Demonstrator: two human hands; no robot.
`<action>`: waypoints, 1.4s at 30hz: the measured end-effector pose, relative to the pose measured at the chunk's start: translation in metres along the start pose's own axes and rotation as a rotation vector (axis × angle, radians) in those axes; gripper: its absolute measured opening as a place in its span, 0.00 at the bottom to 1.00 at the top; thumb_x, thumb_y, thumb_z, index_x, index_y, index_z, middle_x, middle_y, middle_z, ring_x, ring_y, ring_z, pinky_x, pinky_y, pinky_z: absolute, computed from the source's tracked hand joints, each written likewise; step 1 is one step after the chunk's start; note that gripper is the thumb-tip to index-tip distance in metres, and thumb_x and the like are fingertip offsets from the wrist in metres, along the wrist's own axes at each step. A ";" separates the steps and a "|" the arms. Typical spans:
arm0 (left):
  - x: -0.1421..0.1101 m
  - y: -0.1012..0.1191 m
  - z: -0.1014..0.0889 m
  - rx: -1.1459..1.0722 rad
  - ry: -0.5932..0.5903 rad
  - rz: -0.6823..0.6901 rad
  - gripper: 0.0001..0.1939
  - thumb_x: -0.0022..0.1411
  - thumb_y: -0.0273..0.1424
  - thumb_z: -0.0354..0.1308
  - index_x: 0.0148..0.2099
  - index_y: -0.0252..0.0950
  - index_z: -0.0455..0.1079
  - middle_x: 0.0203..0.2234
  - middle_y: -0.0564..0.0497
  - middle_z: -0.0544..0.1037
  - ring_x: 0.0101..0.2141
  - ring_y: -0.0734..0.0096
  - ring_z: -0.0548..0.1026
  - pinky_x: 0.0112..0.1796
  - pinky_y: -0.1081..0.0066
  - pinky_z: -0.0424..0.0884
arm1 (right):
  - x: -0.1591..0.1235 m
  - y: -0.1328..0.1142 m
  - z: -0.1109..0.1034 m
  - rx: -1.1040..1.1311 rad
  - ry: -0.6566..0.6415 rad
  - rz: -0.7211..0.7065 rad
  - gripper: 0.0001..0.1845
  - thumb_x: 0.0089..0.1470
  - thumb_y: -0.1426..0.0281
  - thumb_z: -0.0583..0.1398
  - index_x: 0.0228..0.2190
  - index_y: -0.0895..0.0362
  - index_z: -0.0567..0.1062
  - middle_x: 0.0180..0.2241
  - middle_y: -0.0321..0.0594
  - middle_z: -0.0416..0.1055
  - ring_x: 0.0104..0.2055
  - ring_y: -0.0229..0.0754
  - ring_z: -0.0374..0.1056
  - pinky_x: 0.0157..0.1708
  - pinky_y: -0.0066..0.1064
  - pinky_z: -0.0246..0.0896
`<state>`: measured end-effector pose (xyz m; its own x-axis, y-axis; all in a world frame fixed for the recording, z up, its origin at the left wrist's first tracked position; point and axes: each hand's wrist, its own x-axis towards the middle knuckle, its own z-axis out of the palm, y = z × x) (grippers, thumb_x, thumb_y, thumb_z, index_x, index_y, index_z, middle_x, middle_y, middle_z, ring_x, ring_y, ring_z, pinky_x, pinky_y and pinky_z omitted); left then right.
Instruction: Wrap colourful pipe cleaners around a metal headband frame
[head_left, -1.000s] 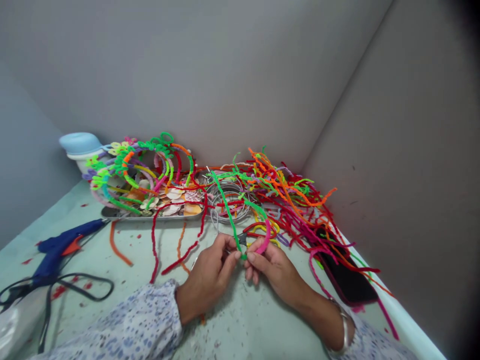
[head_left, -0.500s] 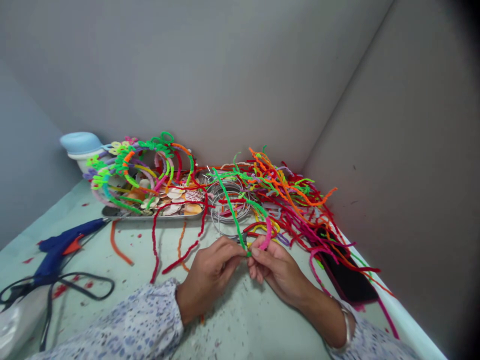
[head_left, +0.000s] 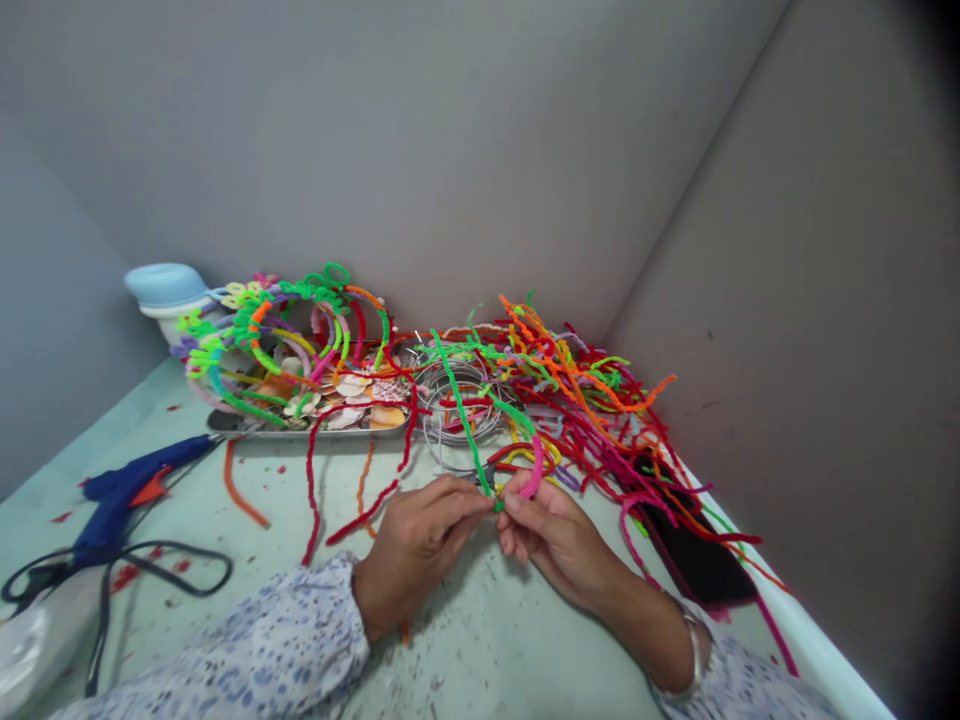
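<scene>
My left hand (head_left: 427, 530) is closed, its thumb and fingertips pinching near the lower end of a green pipe cleaner (head_left: 459, 405). The long free part of that strand sticks up and leans left. My right hand (head_left: 555, 535) grips a curved band wrapped in pink and green pipe cleaner (head_left: 537, 460) between thumb and fingers. Both sets of fingertips nearly meet where a small green bend (head_left: 498, 506) shows; the exact join is partly hidden. Just behind the hands lie scissors with red and yellow handles (head_left: 551, 456).
Shells and several wrapped headbands (head_left: 259, 320) fill a metal tray (head_left: 352, 433). Beside it are a wire coil (head_left: 431, 425) and a tangled pipe cleaner pile (head_left: 585, 390). A blue glue gun (head_left: 142, 475) lies left, a phone (head_left: 697, 550) right. A blue-lidded container (head_left: 169, 285) stands at back left.
My left hand has shifted slightly right and its fingers have folded over toward the right hand. The green strand's upright part has moved a little right. My right hand barely moves, keeping its hold.
</scene>
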<state>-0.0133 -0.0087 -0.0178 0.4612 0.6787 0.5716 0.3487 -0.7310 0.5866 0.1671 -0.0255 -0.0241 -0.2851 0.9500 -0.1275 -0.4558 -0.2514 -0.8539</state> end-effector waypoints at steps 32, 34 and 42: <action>0.000 -0.001 0.000 0.095 -0.089 -0.034 0.09 0.66 0.25 0.49 0.44 0.36 0.70 0.35 0.49 0.75 0.35 0.73 0.75 0.35 0.74 0.71 | 0.001 0.004 -0.005 -0.164 -0.031 -0.072 0.11 0.54 0.63 0.61 0.30 0.57 0.67 0.25 0.34 0.71 0.22 0.32 0.66 0.20 0.22 0.58; -0.001 -0.001 -0.001 0.116 -0.118 -0.040 0.10 0.66 0.25 0.48 0.45 0.36 0.69 0.36 0.49 0.75 0.35 0.73 0.74 0.35 0.74 0.71 | 0.001 0.006 -0.007 -0.189 -0.044 -0.083 0.10 0.55 0.63 0.60 0.30 0.57 0.67 0.25 0.34 0.71 0.22 0.32 0.66 0.20 0.22 0.57; 0.001 0.003 -0.001 0.214 -0.207 -0.109 0.09 0.66 0.25 0.47 0.44 0.37 0.68 0.35 0.50 0.73 0.33 0.71 0.73 0.32 0.74 0.69 | 0.001 0.007 -0.008 -0.309 -0.052 -0.114 0.10 0.56 0.63 0.59 0.31 0.57 0.67 0.22 0.34 0.71 0.20 0.32 0.64 0.21 0.24 0.57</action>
<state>-0.0129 -0.0104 -0.0147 0.5604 0.7411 0.3697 0.5593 -0.6679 0.4910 0.1705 -0.0248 -0.0342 -0.2929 0.9561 -0.0036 -0.2118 -0.0686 -0.9749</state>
